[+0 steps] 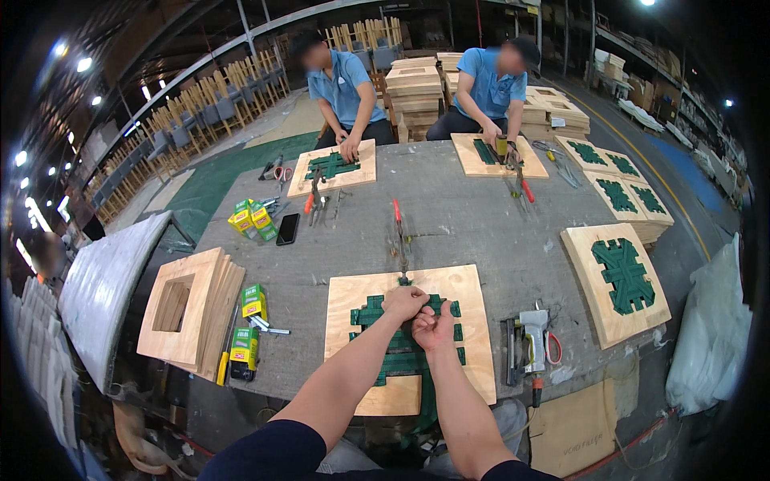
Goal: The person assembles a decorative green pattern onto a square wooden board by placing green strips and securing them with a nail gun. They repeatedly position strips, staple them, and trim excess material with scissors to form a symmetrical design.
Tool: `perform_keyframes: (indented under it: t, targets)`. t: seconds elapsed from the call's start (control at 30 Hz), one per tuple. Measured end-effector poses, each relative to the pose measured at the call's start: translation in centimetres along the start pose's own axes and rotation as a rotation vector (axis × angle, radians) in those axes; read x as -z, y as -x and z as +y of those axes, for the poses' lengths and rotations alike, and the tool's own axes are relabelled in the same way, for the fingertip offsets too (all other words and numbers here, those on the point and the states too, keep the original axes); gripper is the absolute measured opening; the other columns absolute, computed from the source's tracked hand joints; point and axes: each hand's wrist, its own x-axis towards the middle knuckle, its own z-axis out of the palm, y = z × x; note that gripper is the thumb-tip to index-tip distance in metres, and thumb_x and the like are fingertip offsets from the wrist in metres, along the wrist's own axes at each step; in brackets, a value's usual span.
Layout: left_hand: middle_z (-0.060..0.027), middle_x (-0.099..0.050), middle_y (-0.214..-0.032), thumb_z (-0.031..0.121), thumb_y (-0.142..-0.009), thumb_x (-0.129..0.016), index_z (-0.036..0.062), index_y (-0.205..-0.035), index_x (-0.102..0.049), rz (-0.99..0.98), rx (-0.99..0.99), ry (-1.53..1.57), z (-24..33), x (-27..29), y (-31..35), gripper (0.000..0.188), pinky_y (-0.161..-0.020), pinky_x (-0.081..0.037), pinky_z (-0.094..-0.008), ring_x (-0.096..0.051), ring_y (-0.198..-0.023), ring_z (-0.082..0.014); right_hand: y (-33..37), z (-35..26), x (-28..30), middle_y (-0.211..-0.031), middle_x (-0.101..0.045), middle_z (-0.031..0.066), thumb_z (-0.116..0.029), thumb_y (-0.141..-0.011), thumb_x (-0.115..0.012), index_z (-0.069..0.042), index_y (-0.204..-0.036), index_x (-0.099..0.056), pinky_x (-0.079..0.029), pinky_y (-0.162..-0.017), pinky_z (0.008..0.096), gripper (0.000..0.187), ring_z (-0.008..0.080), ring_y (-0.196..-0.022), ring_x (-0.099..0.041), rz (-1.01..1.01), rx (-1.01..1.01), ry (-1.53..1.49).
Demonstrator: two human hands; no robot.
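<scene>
Grey tabletop (341, 232), near side: left hand (406, 303), right hand (433, 324) curled over green webbing (401, 365), hold unclear; likely weaving step; next move needs even tension.

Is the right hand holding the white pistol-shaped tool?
No, the white pistol-shaped tool lies on the grey tabletop, apart from the right hand.

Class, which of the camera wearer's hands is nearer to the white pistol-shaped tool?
Right. The right hand is over the green straps, to the left of the white pistol-shaped tool; the left hand is farther left.
</scene>
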Motion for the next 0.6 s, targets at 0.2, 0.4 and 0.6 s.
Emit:
perform_keyframes:
  t: [0.2,0.4,0.6]
  targets:
    - [-0.0049,-0.078,-0.095,0.047,-0.083,-0.077,0.0175,-0.102,-0.081,-0.025,0.016,-0.047,-0.7,-0.8,-1.0,0.035,-0.080,-0.057,-0.0382,-0.073,-0.088,-0.0232,3.5,1.3,-1.3,-0.077,-0.062,0.0029,-0.060,-0.105,-0.046,-0.003,-0.105,-0.061,-0.047,-0.053,0.0308,0.058,0.0165,-0.054,-0.053,0.303,0.108,0.378]
    - [-0.0052,-0.066,-0.084,0.035,-0.102,-0.060,0.0045,-0.104,-0.073,-0.157,0.285,0.683,-0.5,1.3,-3.0,0.033,-0.057,-0.046,-0.0340,-0.059,-0.062,-0.0176,10.6,5.2,1.7,-0.072,-0.063,0.0059,-0.017,-0.102,-0.063,-0.005,-0.129,-0.065,-0.049,-0.054,0.0305,0.029,0.0118,-0.056,-0.057,0.133,0.500,1.390]
    - [-0.0126,-0.065,-0.109,0.019,-0.101,-0.059,0.0118,-0.141,-0.058,-0.203,-0.114,0.502,-1.2,1.9,-1.0,0.040,-0.083,-0.053,-0.0390,-0.067,-0.090,-0.0246,13.0,5.0,3.7,-0.076,-0.067,0.0124,-0.017,-0.098,-0.068,-0.003,-0.120,-0.068,-0.051,-0.062,0.0327,0.027,0.0194,-0.065,-0.063,0.029,0.669,1.832]
